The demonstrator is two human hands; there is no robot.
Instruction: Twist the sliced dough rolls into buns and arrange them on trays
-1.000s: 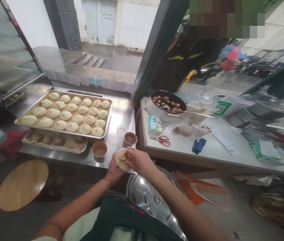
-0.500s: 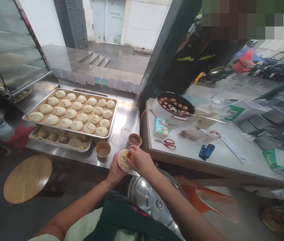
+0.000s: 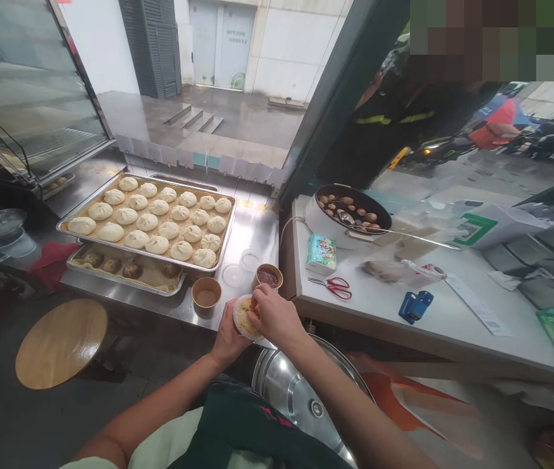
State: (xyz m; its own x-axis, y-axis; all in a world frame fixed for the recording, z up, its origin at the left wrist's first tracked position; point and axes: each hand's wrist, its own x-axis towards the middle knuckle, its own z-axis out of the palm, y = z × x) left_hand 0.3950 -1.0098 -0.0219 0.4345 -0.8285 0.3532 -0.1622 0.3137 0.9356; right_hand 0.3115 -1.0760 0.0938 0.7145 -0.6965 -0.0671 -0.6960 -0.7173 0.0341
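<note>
My left hand (image 3: 228, 339) is wrapped round a small round white cup (image 3: 244, 320) with pale yellow contents, held at the counter's front edge. Over the cup's top, my right hand (image 3: 274, 316) has its fingers pinched together. Something small and reddish-brown shows at those fingertips, too small to name. Just behind the right hand stands a paper bowl of dark red food (image 3: 268, 277). To the left of the cup is another paper bowl (image 3: 206, 294), its inside plain brown. Two clear round lids (image 3: 231, 275) lie on the steel behind the bowls.
A large tray of pale buns (image 3: 146, 221) overlies a lower tray (image 3: 111, 277) on the left. Right, a pot of eggs (image 3: 350, 212), a tissue pack (image 3: 321, 254), red-handled scissors (image 3: 335, 286) and a blue object (image 3: 414, 306) occupy the white counter. A steel lid (image 3: 291, 391) sits below my arms.
The view has shifted slightly, so the surroundings sit further right. My right fingers have moved a little across the cup's top, and its yellow contents show more plainly. My left hand keeps its hold.
</note>
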